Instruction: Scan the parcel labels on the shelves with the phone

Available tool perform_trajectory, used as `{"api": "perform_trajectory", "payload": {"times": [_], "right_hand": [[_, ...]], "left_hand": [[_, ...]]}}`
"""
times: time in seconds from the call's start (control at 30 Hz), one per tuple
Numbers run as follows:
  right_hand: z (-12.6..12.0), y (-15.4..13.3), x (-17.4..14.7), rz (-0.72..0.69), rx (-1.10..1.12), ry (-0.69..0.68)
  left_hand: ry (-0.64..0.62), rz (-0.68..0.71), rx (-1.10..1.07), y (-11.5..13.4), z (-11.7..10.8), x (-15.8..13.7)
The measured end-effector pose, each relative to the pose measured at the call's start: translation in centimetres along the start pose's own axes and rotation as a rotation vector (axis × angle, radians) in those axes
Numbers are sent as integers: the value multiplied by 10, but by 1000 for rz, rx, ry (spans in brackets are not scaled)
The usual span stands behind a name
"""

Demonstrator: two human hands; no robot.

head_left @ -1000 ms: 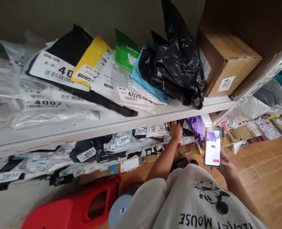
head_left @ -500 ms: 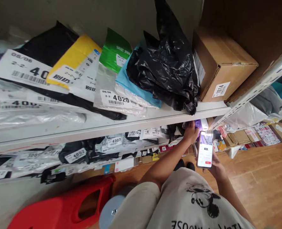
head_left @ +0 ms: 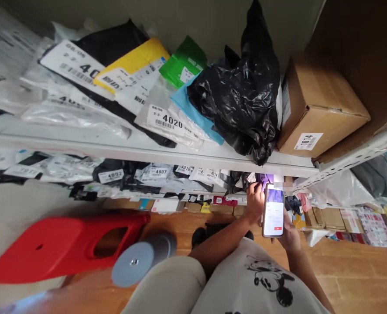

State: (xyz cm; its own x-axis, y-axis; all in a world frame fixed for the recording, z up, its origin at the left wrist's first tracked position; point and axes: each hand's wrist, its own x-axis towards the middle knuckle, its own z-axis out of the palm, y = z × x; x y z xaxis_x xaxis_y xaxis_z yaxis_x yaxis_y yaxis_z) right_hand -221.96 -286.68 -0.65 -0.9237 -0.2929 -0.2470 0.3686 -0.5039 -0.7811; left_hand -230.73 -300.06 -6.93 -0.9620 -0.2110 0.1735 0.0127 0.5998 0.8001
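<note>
My right hand [head_left: 290, 235] grips a smartphone [head_left: 273, 210] from its right side. The lit screen has a purple picture on top and a red button low down. Close by the phone's left edge is my left hand [head_left: 255, 204], its fingers slightly bent and apart, with nothing visible in them. Its fingertips reach the front of the lower shelf, beside black plastic parcels [head_left: 235, 181]. Just beyond them lies a purple parcel [head_left: 265, 178], partly hidden by the phone. Whether the fingertips touch a parcel is unclear.
The upper shelf [head_left: 180, 158] carries labelled mailing bags, a crumpled black bag [head_left: 242, 100] and a cardboard box [head_left: 324, 109]. More parcels fill the shelves below. A red stool [head_left: 49, 248] and a grey cylinder [head_left: 134, 264] stand at lower left. A perforated post [head_left: 360, 141] rises at right.
My left hand has drawn back from the purple parcel toward me, nearer the phone. The phone has moved slightly left and down in view. The whole view has turned a little.
</note>
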Motion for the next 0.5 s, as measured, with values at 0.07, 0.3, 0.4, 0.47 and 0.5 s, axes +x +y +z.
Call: {"api": "perform_trajectory", "payload": {"times": [0.07, 0.3, 0.4, 0.47, 0.5], "right_hand": [[-12, -16, 2, 35, -39, -31], [-43, -61, 15, 174, -189, -203], [-47, -68, 21, 208, -206, -253], [-50, -69, 25, 225, -210, -271], [-51, -69, 26, 232, -214, -275]], "left_hand": [[102, -92, -41, 3, 9, -2], [281, -307, -45, 14, 31, 17], [250, -309, 19, 26, 39, 5], [189, -303, 104, 32, 42, -5], [157, -298, 147, 33, 43, -10]]}}
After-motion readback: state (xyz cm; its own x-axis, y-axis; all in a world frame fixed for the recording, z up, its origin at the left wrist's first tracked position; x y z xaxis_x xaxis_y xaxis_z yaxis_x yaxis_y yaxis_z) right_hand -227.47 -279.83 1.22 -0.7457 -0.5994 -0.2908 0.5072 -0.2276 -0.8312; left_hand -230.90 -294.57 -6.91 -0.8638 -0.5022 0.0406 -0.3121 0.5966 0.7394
